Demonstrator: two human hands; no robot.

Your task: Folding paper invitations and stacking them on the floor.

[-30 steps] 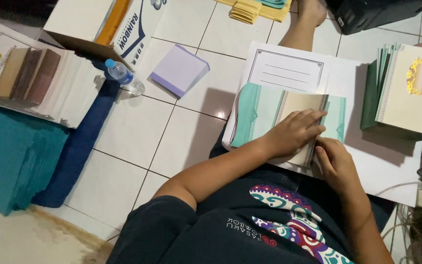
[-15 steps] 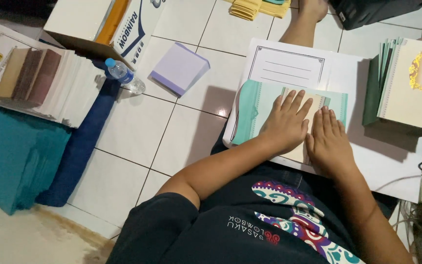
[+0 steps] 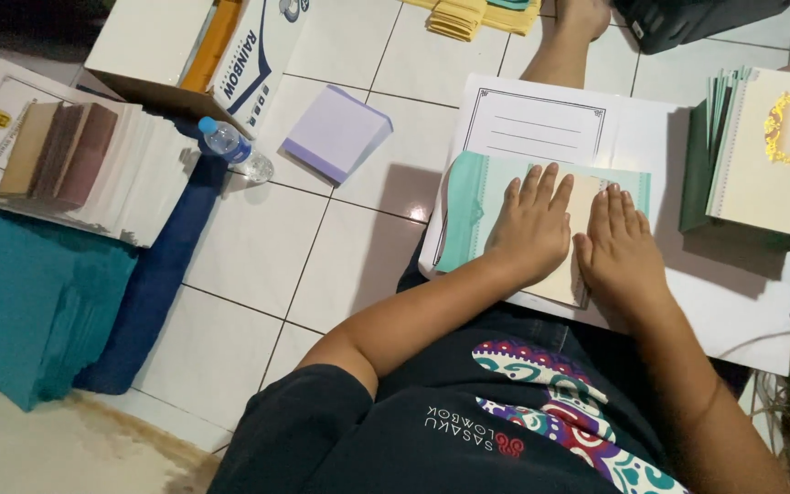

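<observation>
White floor tiles (image 3: 258, 247) carry paper stacks, a bottle (image 3: 235, 151) and a lilac pad (image 3: 336, 133). Left hand (image 3: 532, 229) and right hand (image 3: 619, 247) lie flat, fingers spread, side by side, pressing a cream card (image 3: 573, 256) onto a teal folder (image 3: 468, 215) on white sheets.

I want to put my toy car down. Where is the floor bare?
Bare tiles lie between the water bottle, the lilac paper stack and the left hand. It is crowded right of the right hand, by the green booklets, and far left by the teal stack.
</observation>
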